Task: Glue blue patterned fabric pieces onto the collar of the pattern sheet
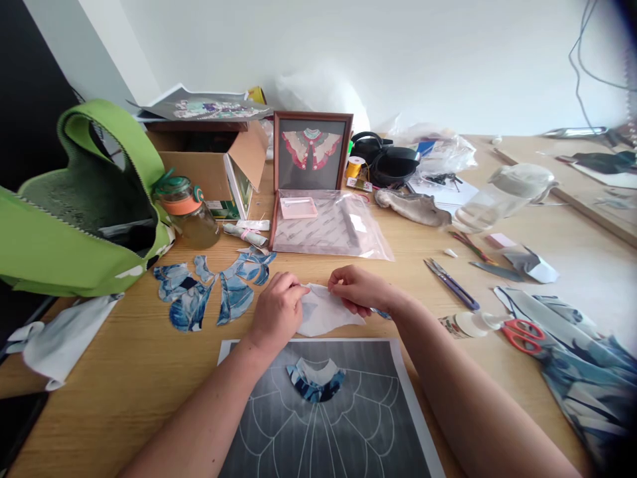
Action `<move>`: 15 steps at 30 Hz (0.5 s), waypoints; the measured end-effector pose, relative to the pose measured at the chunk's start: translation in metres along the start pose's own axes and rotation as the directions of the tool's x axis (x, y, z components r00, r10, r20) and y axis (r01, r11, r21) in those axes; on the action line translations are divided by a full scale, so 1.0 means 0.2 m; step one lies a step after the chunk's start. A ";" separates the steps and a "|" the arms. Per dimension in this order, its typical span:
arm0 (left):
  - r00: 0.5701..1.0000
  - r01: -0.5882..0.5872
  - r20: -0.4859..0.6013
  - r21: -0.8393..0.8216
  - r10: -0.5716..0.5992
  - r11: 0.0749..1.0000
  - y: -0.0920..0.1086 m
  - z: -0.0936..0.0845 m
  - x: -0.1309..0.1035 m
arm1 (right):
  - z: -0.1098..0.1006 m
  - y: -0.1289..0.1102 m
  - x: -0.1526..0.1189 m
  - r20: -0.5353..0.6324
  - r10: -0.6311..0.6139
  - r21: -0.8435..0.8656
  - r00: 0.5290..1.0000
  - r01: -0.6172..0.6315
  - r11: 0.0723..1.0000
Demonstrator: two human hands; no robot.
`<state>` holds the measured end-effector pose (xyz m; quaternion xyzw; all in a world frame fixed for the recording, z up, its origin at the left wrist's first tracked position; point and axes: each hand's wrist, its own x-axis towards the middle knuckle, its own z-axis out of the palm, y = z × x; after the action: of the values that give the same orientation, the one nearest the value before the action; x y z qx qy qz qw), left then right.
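Note:
Between my two hands is a thin white sheet (329, 317), paper or cloth, with a faint bluish patch at its left side. My left hand (279, 307) pinches its upper left edge. At the upper right edge, my right hand (359, 290) grips it between thumb and fingers. A bit of blue fabric (381, 313) peeks out beside the right hand. Just below lies a grey pattern sheet (269, 431) with white outlines, bearing a curved blue-and-white fabric piece (316, 388). Several cut blue fabric pieces (235, 300) lie left of my hands.
A framed collar picture (311, 159) stands behind a plastic-wrapped packet (323, 232). On the left are a green bag (99, 245), a bottle (192, 216) and a cardboard box (199, 159). Rightward lie a purple-handled cutter (452, 285), glue bottle (465, 324), red-handled scissors (523, 335) and blue fabric (587, 365).

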<state>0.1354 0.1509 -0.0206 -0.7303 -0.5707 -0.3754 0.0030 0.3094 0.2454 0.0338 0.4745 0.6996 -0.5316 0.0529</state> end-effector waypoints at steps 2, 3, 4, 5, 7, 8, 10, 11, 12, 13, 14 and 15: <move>1.000 0.010 0.028 0.020 -0.011 1.000 0.00 0.00 0.00 | 0.00 0.00 0.00 -0.010 0.006 0.000 1.000 -0.006 1.000; 0.999 0.015 0.039 0.027 -0.016 1.000 0.00 0.00 0.00 | 0.00 0.00 0.01 -0.011 0.007 0.001 1.000 -0.007 1.000; 0.999 0.020 0.050 0.033 -0.022 0.999 0.00 0.00 -0.01 | 0.00 0.00 0.01 -0.012 0.007 0.001 1.000 -0.007 1.000; 0.998 0.023 0.057 0.037 -0.025 0.999 0.00 0.01 -0.01 | 0.01 0.01 0.01 -0.011 0.004 0.000 1.000 -0.004 1.000; 0.997 0.021 0.067 0.045 -0.024 0.999 0.00 0.01 -0.01 | 0.01 0.01 0.01 -0.010 -0.001 0.000 1.000 0.001 1.000; 0.997 0.018 0.072 0.050 -0.022 0.999 0.00 0.01 -0.01 | 0.01 0.01 0.01 -0.010 -0.002 0.001 1.000 0.002 1.000; 0.997 0.009 0.079 0.061 -0.014 0.998 0.00 0.01 -0.01 | 0.01 0.00 0.02 -0.012 0.004 0.005 1.000 -0.004 1.000; 0.996 0.004 0.084 0.068 -0.010 0.998 0.00 0.01 -0.01 | 0.02 0.00 0.02 -0.014 0.007 0.007 1.000 -0.007 1.000; 0.996 -0.001 0.087 0.073 -0.005 0.997 0.00 0.01 -0.01 | 0.02 0.00 0.02 -0.016 0.011 0.008 1.000 -0.011 1.000; 0.996 -0.006 0.091 0.078 -0.001 0.997 0.00 0.01 -0.01 | 0.02 0.01 0.02 -0.018 0.012 0.009 1.000 -0.012 1.000; 0.995 -0.009 0.096 0.081 0.002 0.997 0.00 0.01 -0.01 | 0.02 0.01 0.02 -0.020 0.012 0.012 1.000 -0.012 1.000; 0.995 -0.011 0.102 0.082 0.003 0.997 0.00 0.01 -0.01 | 0.01 0.01 0.02 -0.022 0.009 0.017 1.000 -0.008 1.000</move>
<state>0.1366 0.1495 -0.0239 -0.7497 -0.5826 -0.3137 0.0056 0.3073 0.2460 0.0281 0.4839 0.6936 -0.5319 0.0434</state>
